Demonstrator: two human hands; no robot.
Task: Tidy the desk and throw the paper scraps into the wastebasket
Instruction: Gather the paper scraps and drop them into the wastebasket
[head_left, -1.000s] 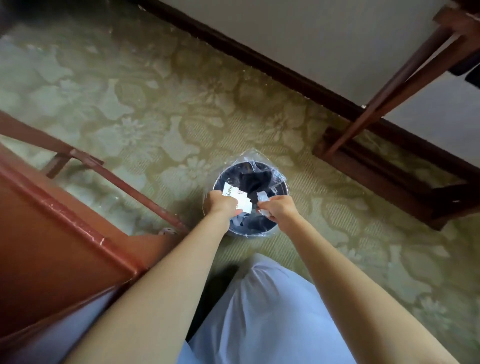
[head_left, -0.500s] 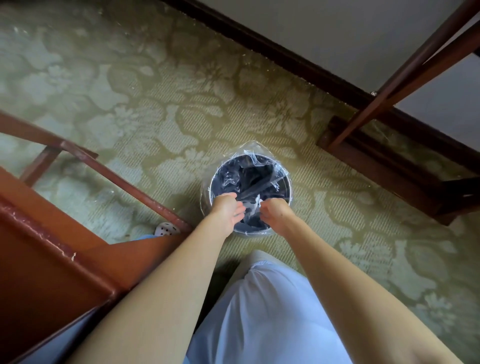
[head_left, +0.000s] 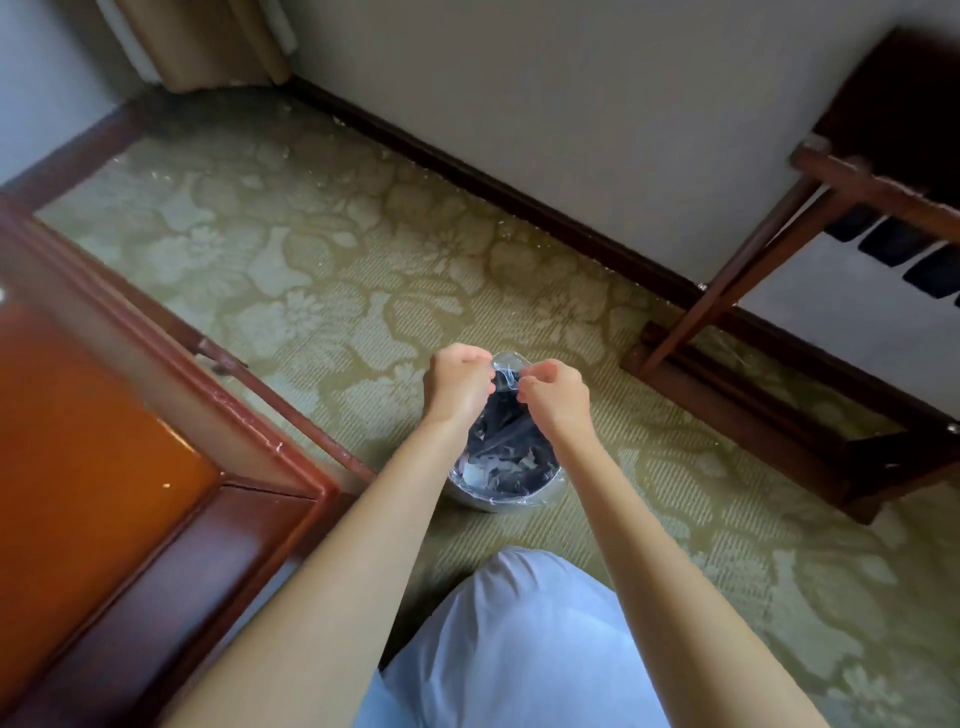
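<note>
A small round dark wastebasket (head_left: 501, 501) lined with a clear plastic bag stands on the green patterned carpet. White paper scraps (head_left: 485, 467) lie inside it near the front. My left hand (head_left: 456, 387) and my right hand (head_left: 556, 392) hover over the far rim, both closed, pinching the clear bag liner (head_left: 505, 375) between them. My forearms cover parts of the basket's sides.
The polished wooden desk (head_left: 104, 467) fills the left, its corner close to my left arm. A wooden luggage rack (head_left: 779, 415) stands at the right against the wall. A dark baseboard (head_left: 519, 202) runs along the back. My light-blue trouser leg (head_left: 519, 639) is below.
The scraps that both hands held over the basket now lie inside it. My hands have shifted to the far rim and gripped the bag liner. The view has tilted up.
</note>
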